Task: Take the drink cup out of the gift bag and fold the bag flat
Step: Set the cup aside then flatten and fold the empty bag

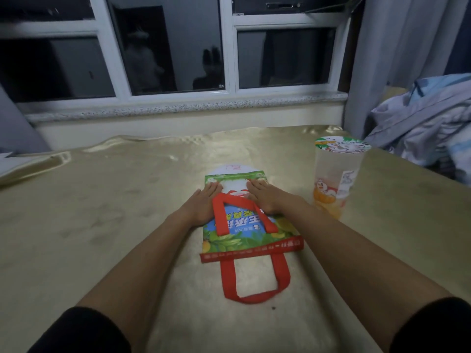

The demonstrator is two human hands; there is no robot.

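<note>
At the centre of the gold-covered desk (102, 225), the gift bag (244, 233) lies collapsed with its printed face up; its long axis runs from 6 o'clock, where the open mouth and one red handle loop (254, 284) point toward the person, to 12 o'clock, where the white base panel (234, 169) folds out beyond the green edge. A second red handle (242, 215) lies flipped back across the printed face. Both hands rest on the far half of the bag, palms down and fingers spread flat: the left hand (204, 202) presses its 9 o'clock edge, the right hand (265, 197) its 3 o'clock edge, fingertips of each aimed at 12 o'clock and reaching toward the base panel. Neither hand grips anything; both press downward. Forearms run nearly parallel from the black sleeves at 6 o'clock, converging slightly on the bag. The drink cup (336, 179) stands upright on the desk at 2 o'clock from the bag, near the right hand but apart from it, so removal appears complete. Remaining work, by judgement, is creasing the base panel flat, which lies directly ahead of both hands along the bag's long axis and equally near to each.
</note>
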